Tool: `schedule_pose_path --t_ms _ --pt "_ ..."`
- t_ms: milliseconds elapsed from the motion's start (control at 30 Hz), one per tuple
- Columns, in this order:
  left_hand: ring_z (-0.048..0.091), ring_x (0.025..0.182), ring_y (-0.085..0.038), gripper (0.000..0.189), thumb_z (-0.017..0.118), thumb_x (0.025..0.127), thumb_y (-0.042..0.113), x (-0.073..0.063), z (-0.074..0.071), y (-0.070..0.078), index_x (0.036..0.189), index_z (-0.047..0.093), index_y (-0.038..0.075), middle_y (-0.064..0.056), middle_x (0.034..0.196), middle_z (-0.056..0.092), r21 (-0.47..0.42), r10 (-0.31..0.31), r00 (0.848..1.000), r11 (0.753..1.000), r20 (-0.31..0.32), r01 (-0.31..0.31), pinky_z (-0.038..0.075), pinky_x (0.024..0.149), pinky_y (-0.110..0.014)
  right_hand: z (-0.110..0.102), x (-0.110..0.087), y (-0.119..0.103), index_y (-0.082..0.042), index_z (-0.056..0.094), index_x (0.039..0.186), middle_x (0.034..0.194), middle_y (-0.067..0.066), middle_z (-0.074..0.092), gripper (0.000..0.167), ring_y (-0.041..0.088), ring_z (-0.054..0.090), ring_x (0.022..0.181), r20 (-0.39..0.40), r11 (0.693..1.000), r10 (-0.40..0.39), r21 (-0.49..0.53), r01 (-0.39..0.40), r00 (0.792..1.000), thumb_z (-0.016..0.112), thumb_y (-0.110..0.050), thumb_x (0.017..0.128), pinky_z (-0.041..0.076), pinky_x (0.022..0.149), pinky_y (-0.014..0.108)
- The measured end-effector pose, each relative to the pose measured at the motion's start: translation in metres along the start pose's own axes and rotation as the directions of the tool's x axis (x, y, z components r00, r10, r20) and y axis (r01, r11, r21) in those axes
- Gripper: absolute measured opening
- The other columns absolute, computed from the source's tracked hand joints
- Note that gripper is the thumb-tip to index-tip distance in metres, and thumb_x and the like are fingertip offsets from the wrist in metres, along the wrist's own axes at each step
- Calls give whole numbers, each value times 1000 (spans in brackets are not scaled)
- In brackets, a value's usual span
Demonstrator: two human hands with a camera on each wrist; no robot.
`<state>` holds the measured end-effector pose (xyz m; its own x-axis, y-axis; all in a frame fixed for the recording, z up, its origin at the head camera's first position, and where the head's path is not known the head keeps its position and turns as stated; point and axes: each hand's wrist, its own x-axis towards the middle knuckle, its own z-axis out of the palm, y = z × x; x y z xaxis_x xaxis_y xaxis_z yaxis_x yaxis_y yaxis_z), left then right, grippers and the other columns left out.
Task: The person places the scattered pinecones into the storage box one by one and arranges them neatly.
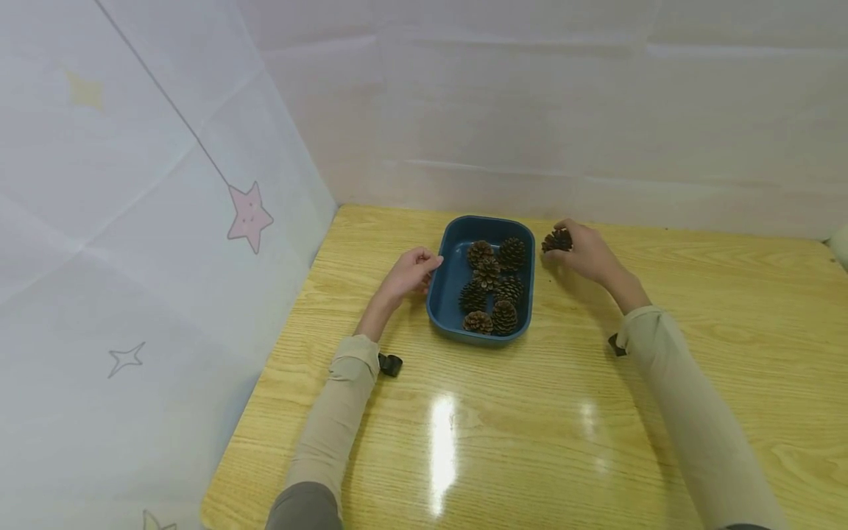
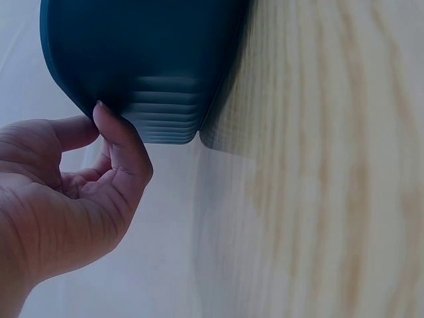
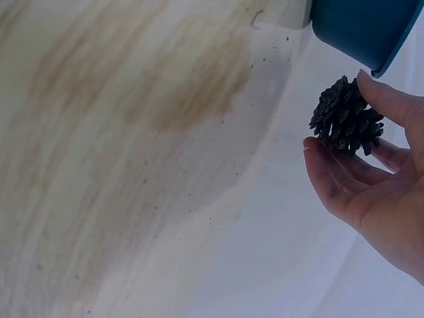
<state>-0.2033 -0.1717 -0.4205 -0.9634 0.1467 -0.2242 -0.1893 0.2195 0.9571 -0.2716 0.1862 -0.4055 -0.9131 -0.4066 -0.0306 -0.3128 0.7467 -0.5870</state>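
A dark blue rectangular tub [image 1: 453,291] stands on the wooden table, with several brown pine cones [image 1: 486,272] lying in it, mostly along its right half. At the tub's left rim, my left hand [image 1: 412,272] pinches the edge between thumb and fingers; the left wrist view shows the thumb at the rim [image 2: 69,93] and a bent finger against the outer wall. Just right of the tub, my right hand [image 1: 586,254] holds one pine cone [image 3: 348,118] between thumb and fingertips. That cone is outside the tub, near its upper right side.
The yellow wood-grain table [image 1: 530,412] reaches back to a pale cloth wall [image 1: 530,110]. Another white cloth with printed stars [image 1: 250,217] hangs along the left edge. Small dark specks [image 3: 222,161] lie on the table in the right wrist view.
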Motion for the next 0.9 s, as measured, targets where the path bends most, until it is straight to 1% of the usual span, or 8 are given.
schedule_pose_path --t_ms 133,267,467,600,900 --pt "54 68 -17 33 59 108 28 0 -1 1 117 58 -4 -6 91 57 2 -1 1000 1000 -1 1 48 61 -32 -3 -2 -4 10 37 151 151 35 42 66 53 40 138 0 1000 -2 5 2 1000 70 -19 102 35 110 66" --pt "53 68 -17 35 59 108 27 0 -1 1 119 57 -6 -6 91 56 0 2 1000 1000 2 -2 47 61 -32 -5 -1 -5 10 38 151 151 34 42 65 53 40 138 -6 1000 -11 -4 11 1000 70 -18 102 35 110 66" --pt "53 67 -17 33 59 108 27 0 -1 1 117 57 -5 -6 90 56 -1 3 1000 1000 5 -3 46 60 -32 -6 1 -5 10 39 150 151 34 43 65 53 40 138 -28 999 -36 -18 35 999 71 -18 101 34 111 66" --pt "53 67 -17 33 59 108 27 0 0 1 117 57 -5 -6 90 56 2 0 1000 1000 1 0 46 60 -32 -7 0 -9 11 40 150 151 34 43 66 53 40 138 -34 999 -48 -22 47 998 72 -18 100 34 110 66" --pt "52 67 -19 36 59 108 26 0 0 0 120 58 -7 -7 90 56 -4 1 1000 1000 7 -1 46 60 -33 -12 -1 -19 9 39 151 152 33 42 66 51 40 139 -29 998 -46 -39 45 999 72 -18 101 35 110 65"
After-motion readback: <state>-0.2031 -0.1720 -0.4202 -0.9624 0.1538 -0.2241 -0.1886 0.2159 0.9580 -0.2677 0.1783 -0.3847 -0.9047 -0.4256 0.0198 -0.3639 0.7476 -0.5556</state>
